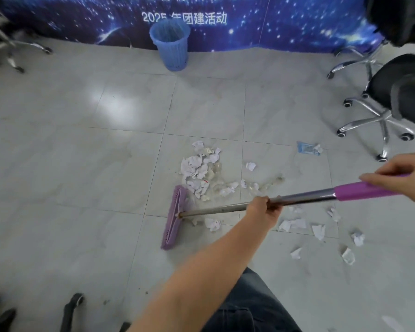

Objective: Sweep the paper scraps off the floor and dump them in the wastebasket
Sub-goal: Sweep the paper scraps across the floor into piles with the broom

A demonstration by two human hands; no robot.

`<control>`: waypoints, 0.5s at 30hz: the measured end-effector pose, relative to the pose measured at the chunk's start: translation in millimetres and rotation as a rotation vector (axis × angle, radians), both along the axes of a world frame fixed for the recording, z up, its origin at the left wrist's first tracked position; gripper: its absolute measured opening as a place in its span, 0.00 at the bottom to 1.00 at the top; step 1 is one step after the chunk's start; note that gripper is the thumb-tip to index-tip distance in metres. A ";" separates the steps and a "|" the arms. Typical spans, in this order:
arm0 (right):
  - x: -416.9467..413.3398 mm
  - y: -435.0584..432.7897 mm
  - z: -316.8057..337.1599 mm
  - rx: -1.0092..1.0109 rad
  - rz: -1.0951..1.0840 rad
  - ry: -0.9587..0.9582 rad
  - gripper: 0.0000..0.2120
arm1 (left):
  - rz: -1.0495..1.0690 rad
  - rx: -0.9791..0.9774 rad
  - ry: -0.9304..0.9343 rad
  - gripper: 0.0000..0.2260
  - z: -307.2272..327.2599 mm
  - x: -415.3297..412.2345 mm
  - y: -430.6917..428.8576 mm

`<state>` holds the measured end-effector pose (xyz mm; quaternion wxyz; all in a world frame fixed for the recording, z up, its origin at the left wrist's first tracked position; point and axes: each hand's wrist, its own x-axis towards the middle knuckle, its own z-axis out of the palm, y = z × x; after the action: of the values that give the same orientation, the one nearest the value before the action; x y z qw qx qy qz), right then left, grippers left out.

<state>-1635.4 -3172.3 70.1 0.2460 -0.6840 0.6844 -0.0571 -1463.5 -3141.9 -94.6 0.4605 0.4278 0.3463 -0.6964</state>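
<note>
Purple plastic broom head (pixel 173 218) on grey tiled floor (pixel 82 164) | white crumpled paper scraps (pixel 199 171) just right of it | blue ribbed wastebasket (pixel 171 44) far off by banner (pixel 273 22) | left hand (pixel 262 213) fingers wrapped round metal broom handle (pixel 304 197) | right hand (pixel 403 179) clasping purple grip (pixel 355 190)

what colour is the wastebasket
The wastebasket is light blue with a ribbed, slotted wall; the head view shows it.

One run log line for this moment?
left hand + right hand: grip broom | scraps: piled, some scattered | wastebasket: far

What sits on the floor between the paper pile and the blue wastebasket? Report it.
Nothing: in the head view, only bare grey tiles separate the paper pile from the wastebasket.
</note>
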 end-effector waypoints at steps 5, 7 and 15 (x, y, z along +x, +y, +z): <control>53.3 11.5 -1.6 0.039 0.174 -0.094 0.07 | 0.152 0.043 -0.038 0.09 -7.1 45.2 52.6; 85.6 30.8 -12.6 0.116 0.238 -0.124 0.08 | 0.225 0.081 -0.063 0.09 -21.4 72.3 83.7; 155.5 106.2 -71.1 0.386 0.462 -0.256 0.04 | 0.320 0.200 -0.148 0.10 -60.3 146.7 205.7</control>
<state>-1479.9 -3066.1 -1.0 0.4616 -0.7492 0.4728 0.0457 -1316.8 -2936.2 -155.0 0.5446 0.4611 0.4424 -0.5431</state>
